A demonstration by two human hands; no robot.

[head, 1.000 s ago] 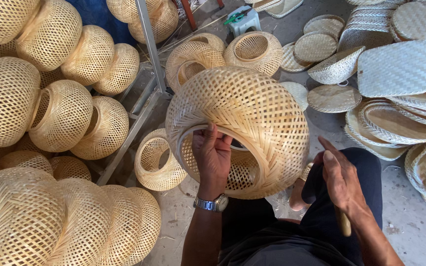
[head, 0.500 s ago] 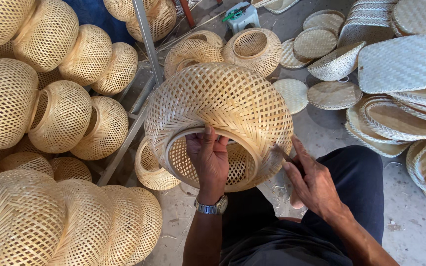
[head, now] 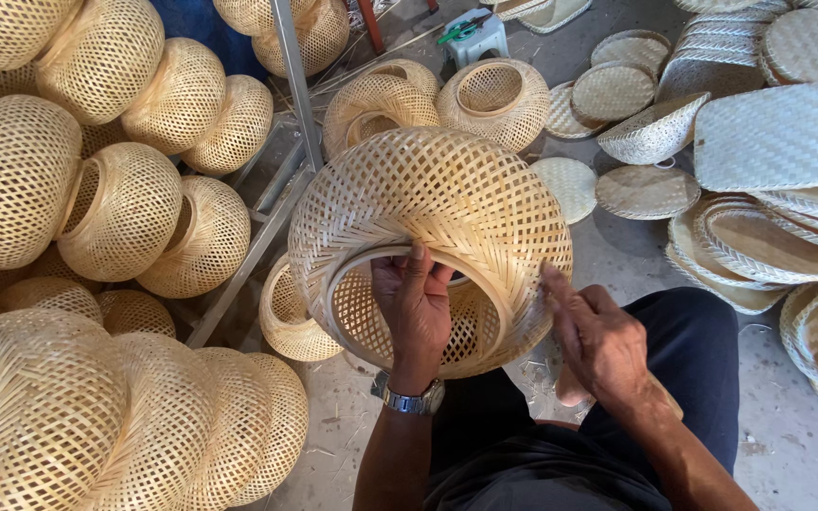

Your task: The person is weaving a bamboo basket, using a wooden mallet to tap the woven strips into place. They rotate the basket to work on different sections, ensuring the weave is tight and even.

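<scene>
A round woven bamboo lampshade [head: 437,203] is held over my lap with its ringed opening facing me. My left hand [head: 416,308] reaches into that opening and grips the rim, a metal watch on its wrist. My right hand [head: 596,333] rests against the shade's right outer edge, fingers pressed on the weave. A thin wooden stick [head: 666,393] shows under the right hand; whether the hand holds it is hidden.
Several finished woven shades [head: 125,213] are piled at the left and front left. Flat woven trays and lids [head: 767,137] cover the floor at the right. A metal frame bar [head: 293,80] stands behind the shade. Two more shades [head: 492,99] lie beyond.
The shade has shifted left and turned in my hands. My right hand has come up from my knee to its right edge.
</scene>
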